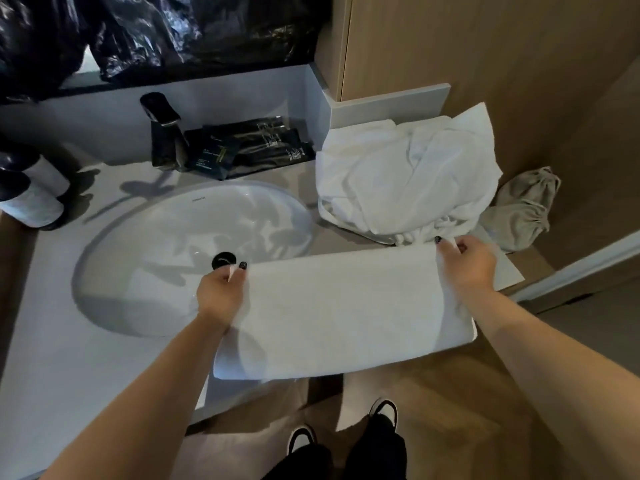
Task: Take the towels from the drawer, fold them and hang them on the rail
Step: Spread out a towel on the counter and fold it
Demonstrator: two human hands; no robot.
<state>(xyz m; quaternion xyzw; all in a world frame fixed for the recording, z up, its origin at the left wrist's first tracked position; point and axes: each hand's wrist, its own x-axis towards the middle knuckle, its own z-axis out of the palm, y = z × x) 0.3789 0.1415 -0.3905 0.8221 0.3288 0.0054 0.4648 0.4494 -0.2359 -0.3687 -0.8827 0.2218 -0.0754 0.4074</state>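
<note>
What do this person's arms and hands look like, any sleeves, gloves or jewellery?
Both forearms are bare, with no sleeves in view. The left hand and right hand wear no gloves. The fingernails that show are painted dark. No rings, watch or bracelets can be seen.

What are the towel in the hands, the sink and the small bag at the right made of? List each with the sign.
Towel: soft white cloth, likely cotton terry; it drapes and folds limply.
Sink: glossy white, probably glazed ceramic; it shows sharp reflections.
Small bag: matte grey woven fabric, perhaps cotton or linen; gathered by a drawstring.
</note>
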